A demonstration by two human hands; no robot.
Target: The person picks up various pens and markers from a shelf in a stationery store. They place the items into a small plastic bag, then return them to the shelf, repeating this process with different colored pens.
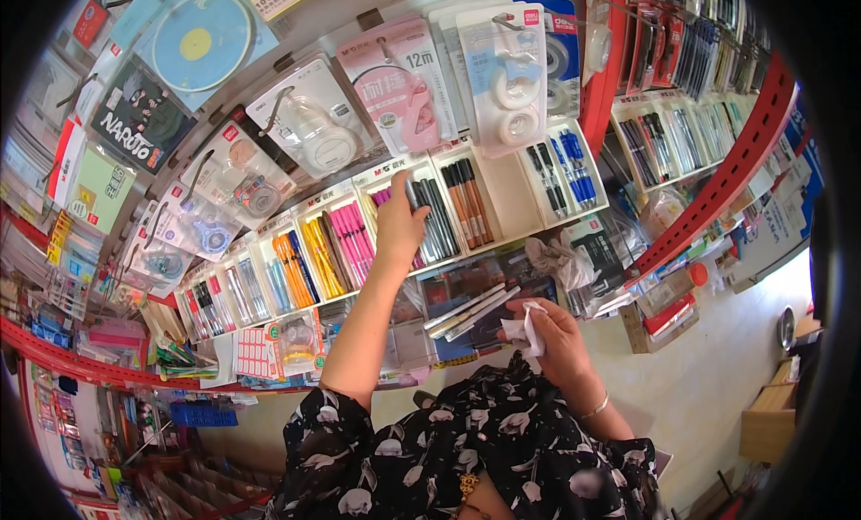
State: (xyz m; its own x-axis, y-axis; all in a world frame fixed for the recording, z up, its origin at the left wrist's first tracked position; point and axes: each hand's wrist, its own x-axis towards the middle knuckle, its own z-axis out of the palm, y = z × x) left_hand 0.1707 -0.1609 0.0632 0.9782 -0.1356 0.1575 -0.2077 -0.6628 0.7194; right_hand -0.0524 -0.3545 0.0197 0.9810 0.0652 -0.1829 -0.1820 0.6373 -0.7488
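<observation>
My left hand (401,220) reaches into a white compartmented pen tray, over the slot between magenta pens (348,234) and dark grey pens (435,217). Its fingers point away from me; whether they grip a pen cannot be told. My right hand (551,335) holds a crumpled white tissue (528,328) between thumb and fingers, lower right of the tray. Several silver-white pens (471,313) lie beside it, just left of the fingers. Right of the grey pens stand brown pens (469,204), then black pens (547,180) and blue pens (573,167).
Carded correction tapes (509,82) and a pink tape pack (397,89) hang on hooks above the tray. A red perforated metal upright (720,177) curves along the right. A crumpled grey cloth (562,261) sits below the tray, and a cardboard box (639,328) stands to the right.
</observation>
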